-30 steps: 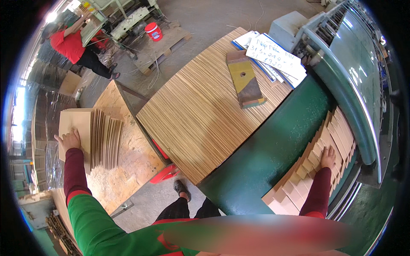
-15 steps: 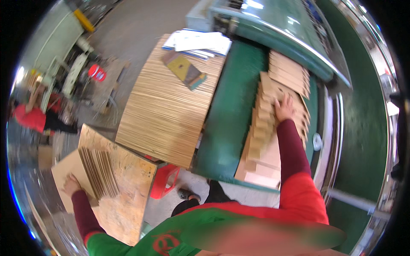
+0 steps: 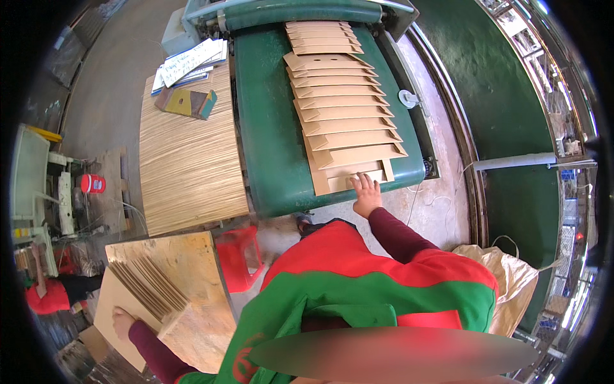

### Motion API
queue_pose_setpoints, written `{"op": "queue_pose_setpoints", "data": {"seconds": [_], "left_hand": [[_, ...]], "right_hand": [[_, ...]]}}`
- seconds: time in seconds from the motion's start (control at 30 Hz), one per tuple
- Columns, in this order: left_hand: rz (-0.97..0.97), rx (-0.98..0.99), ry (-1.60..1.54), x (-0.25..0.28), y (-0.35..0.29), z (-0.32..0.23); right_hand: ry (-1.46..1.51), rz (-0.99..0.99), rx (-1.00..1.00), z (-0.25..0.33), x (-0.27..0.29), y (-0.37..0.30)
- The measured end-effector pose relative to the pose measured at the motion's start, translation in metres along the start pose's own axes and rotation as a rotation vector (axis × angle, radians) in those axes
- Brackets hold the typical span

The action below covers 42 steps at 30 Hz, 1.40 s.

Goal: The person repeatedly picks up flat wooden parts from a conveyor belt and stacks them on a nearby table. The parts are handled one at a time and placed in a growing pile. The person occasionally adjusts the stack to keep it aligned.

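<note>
My right hand (image 3: 366, 194) lies flat, fingers spread, on the nearest brown cardboard blank (image 3: 350, 181) at the front end of a green conveyor belt (image 3: 272, 134). Several overlapping cardboard blanks (image 3: 339, 96) run up the belt toward the machine. My left hand (image 3: 123, 322) rests at the lower left on a row of upright cardboard blanks (image 3: 148, 289) standing on a chipboard panel (image 3: 185, 256). Whether that hand grips them I cannot tell.
A large stack of edge-on cardboard sheets (image 3: 185, 160) stands left of the belt, with papers (image 3: 185, 61) and a yellow-and-teal piece (image 3: 187, 102) on top. A red stool (image 3: 238, 256) is below it. A person in red (image 3: 48, 297) crouches far left. A tan sack (image 3: 505, 281) lies at right.
The view has swung right and down over the belt. My right hand has slid from the middle of the blanks to the nearest one. My left hand stays at the upright blanks.
</note>
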<state>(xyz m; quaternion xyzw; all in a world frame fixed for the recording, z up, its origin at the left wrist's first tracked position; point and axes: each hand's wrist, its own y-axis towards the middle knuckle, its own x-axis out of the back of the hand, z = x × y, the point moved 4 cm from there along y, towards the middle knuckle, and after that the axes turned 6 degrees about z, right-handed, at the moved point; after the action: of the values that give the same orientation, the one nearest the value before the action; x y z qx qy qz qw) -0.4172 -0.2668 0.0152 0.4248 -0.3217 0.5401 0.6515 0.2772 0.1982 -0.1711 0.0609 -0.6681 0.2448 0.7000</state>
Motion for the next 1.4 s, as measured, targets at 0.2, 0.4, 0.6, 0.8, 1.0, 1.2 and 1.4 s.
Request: {"op": "queue_pose_setpoints", "data": {"seconds": [0.2,0.4,0.6,0.8,1.0,1.2,1.4], "left_hand": [[0.001,0.058,-0.059,0.003,-0.005,0.004],[-0.032,0.086,-0.103,0.008,-0.004,-0.001],[-0.028,0.095,-0.162,0.001,-0.005,0.004],[-0.04,0.099,-0.18,-0.004,-0.001,0.008],[-0.027,0.12,-0.175,-0.012,0.004,0.011],[-0.02,0.121,-0.198,-0.013,0.001,0.011],[0.042,0.137,-0.154,-0.009,-0.001,0.008]], "right_hand": [[-0.235,0.133,-0.019,-0.016,-0.035,0.037],[-0.173,-0.444,0.254,-0.013,0.01,0.014],[-0.07,-0.513,0.179,-0.017,0.094,0.043],[-0.22,-0.311,0.166,-0.018,0.17,0.131],[-0.146,-0.116,0.124,-0.019,0.212,0.217],[-0.261,-0.136,0.107,-0.01,0.226,0.257],[-0.06,0.08,0.111,-0.026,0.22,0.293]]}}
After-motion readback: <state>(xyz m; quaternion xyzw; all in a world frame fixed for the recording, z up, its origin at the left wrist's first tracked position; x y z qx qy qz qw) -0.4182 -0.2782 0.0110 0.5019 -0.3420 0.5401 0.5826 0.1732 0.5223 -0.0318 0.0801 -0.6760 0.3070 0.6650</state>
